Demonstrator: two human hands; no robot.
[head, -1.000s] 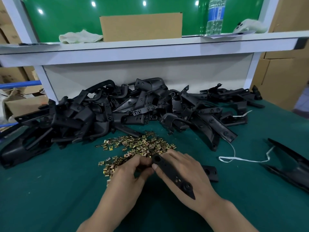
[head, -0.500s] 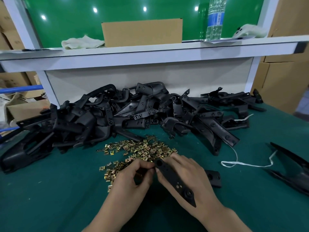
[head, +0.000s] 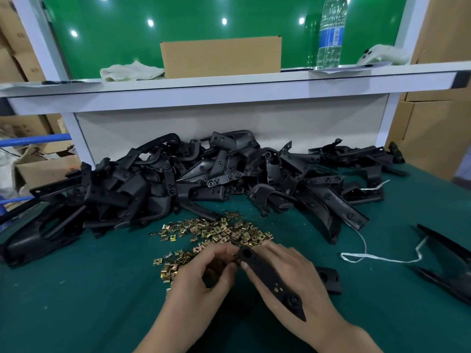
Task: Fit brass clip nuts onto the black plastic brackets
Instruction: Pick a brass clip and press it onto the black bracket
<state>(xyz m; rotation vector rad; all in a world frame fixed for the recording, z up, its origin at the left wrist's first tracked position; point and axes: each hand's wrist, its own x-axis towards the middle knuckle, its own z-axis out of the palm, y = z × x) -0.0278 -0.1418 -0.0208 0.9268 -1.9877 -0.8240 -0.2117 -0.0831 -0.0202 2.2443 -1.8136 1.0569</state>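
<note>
Surface (head: pixel 89 314): dark green cloth, under a white shelf (head: pixel 229 98). Heap of matte black plastic brackets (head: pixel 204 184) lies beyond both grips. Right grip (head: pixel 293 281) curls round one flat, holed bracket (head: pixel 270 276); left grip (head: pixel 201 284) pinches a brass clip nut (head: pixel 236 258) at its far end. Loose clip nuts (head: pixel 216 230) lie just beyond.

The left hand (head: pixel 201 281) and the right hand (head: pixel 295 278), two, are gripping one bracket (head: pixel 270 276) before the clip nuts (head: pixel 216 230), too many for counting, while one heap of brackets (head: pixel 178 184) is lying behind them and one string (head: pixel 382 259) to their right.
</note>
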